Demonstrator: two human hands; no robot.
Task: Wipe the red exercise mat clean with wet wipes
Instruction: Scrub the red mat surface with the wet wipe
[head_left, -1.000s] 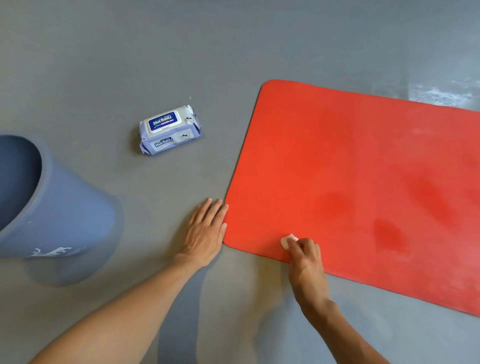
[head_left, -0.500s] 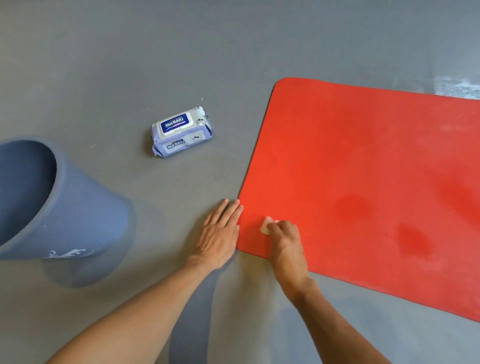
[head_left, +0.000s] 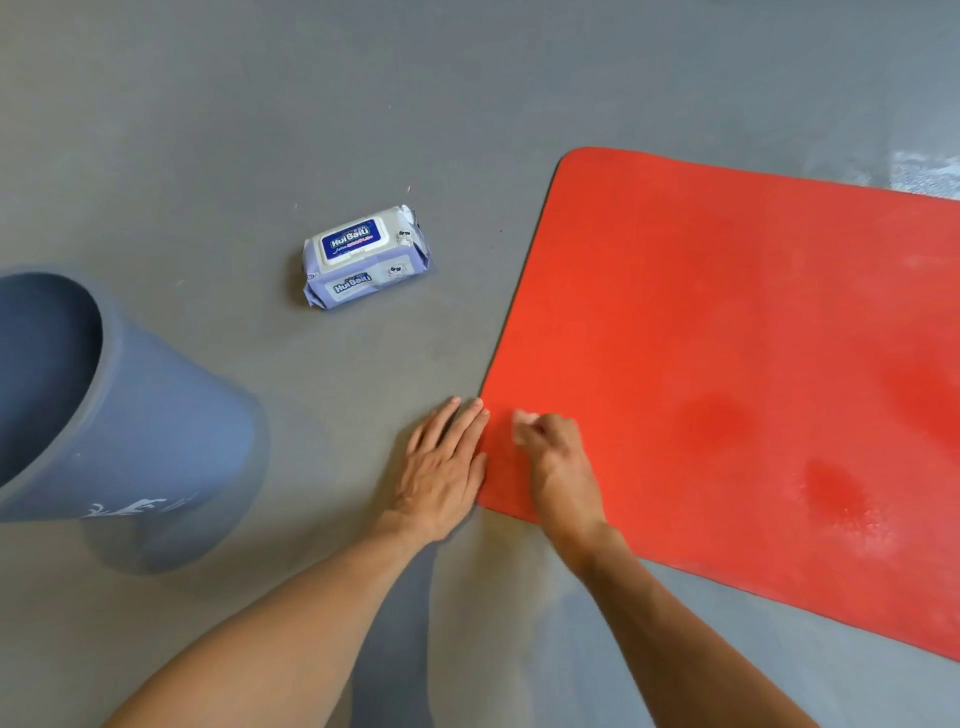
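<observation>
Item: red exercise mat (head_left: 727, 364), flat on grey floor (head_left: 260, 104); I log darker damp patches on it. Right hand (head_left: 558, 467), fingers curled around a white wet wipe (head_left: 524, 420), which presses the mat's near-left corner. Left hand (head_left: 441, 467), fingers straight, flat on floor, fingertips touching the mat's edge. Wipes pack (head_left: 363, 257) and blue bucket (head_left: 130, 415) lie left, apart.
</observation>
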